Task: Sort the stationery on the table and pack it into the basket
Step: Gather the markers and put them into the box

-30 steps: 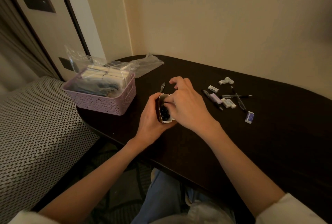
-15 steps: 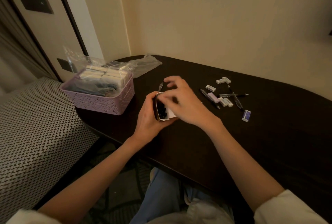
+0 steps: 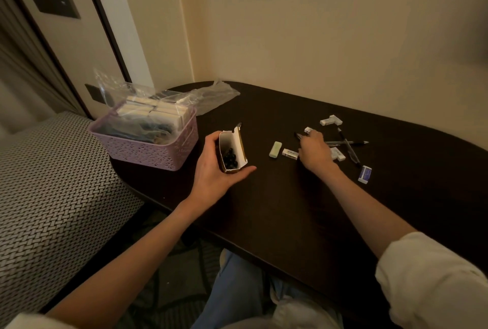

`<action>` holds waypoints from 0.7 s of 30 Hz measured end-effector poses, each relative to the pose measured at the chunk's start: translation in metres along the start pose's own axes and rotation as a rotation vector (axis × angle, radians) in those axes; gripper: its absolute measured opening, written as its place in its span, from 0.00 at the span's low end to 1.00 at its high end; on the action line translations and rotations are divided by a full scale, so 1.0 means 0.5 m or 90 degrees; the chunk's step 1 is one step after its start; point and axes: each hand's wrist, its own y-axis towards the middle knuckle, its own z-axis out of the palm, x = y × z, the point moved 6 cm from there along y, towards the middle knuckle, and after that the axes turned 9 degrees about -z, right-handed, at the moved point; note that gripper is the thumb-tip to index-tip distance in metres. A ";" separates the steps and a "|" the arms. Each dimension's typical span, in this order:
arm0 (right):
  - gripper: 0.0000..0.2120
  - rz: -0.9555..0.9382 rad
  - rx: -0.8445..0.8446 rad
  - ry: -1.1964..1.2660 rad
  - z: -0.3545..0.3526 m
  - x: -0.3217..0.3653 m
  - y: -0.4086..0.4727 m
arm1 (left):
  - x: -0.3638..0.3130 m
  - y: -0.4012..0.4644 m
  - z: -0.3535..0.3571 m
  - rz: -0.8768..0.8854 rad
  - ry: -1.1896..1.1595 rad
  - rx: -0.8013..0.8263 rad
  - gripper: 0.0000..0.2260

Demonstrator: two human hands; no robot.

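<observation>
- The dark table [image 3: 290, 210] fills the centre and right of the frame; its rounded near edge runs lower centre, with a broad bare stretch between the two hands for carrying things leftward.
- The lilac basket [image 3: 148, 151] sits at centre left near the table's rounded left end, already part filled with boxes and bags.
- The left hand [image 3: 214, 170] cradles a small open box [image 3: 232, 150], mouth up, probably so its dark round contents stay in.
- The right hand [image 3: 315, 151], fingers curled down, reaches into the loose pens [image 3: 348, 144] and erasers [image 3: 276, 149] at centre right; whether it grips anything I cannot tell.
</observation>
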 end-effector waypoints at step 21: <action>0.09 -0.017 -0.215 0.327 -0.115 0.128 0.116 | 0.020 0.017 -0.010 0.000 -0.020 0.036 0.39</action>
